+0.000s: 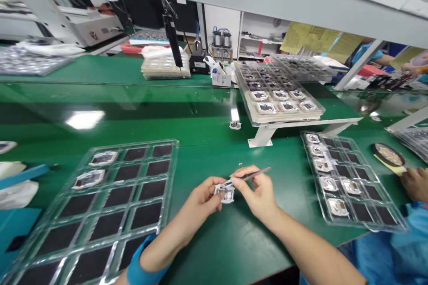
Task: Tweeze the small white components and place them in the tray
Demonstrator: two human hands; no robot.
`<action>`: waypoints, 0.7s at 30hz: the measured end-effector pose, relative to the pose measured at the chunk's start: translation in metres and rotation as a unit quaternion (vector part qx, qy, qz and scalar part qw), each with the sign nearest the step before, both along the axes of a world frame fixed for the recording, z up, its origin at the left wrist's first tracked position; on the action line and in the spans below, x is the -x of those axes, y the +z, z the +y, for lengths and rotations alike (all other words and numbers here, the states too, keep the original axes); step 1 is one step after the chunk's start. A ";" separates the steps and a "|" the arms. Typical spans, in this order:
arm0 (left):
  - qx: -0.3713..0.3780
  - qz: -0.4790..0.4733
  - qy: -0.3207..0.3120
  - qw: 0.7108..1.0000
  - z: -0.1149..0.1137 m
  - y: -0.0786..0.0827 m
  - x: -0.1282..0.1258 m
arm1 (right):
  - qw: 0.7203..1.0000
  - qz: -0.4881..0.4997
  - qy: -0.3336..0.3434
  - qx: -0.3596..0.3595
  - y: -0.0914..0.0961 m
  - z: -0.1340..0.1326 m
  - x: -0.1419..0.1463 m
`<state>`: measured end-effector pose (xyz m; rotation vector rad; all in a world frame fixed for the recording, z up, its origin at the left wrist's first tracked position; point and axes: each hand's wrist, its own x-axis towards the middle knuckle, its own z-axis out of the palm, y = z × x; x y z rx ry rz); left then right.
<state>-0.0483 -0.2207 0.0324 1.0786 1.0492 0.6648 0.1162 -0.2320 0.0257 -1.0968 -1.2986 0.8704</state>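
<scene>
Over the green worktop (214, 249), at 12 o'clock, the left hand (203, 200) pinches a small white-framed module (224, 193), apparently steadying it for the fine metal tweezers (252, 175) pinched in the right hand (257, 191), while a partly filled blister tray (133, 144) at 10 o'clock and another tray (312, 178) at 2 o'clock sit within easy reach.

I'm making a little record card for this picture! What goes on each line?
Left hand: pinches a small white-framed part
Right hand: holds steel tweezers, tips at the part
Left tray: clear plastic tray, black cells, two parts
Right tray: clear plastic tray, black cells, six parts
Surface: green workbench
Nearby: another person's hand
</scene>
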 end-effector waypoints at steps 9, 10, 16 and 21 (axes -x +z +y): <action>-0.022 0.004 0.015 1.000 -0.003 -0.004 0.001 | 0.999 -0.006 0.016 -0.036 -0.004 -0.002 0.002; -0.020 0.003 0.016 1.000 -0.003 -0.005 0.000 | 0.998 -0.017 0.024 -0.047 -0.003 -0.003 0.002; -0.004 -0.013 0.019 1.000 -0.007 -0.007 -0.003 | 0.992 -0.076 0.050 -0.083 -0.003 -0.004 0.004; 0.017 -0.022 0.069 0.997 -0.006 -0.006 -0.001 | 1.000 0.000 0.016 -0.017 -0.003 -0.001 -0.001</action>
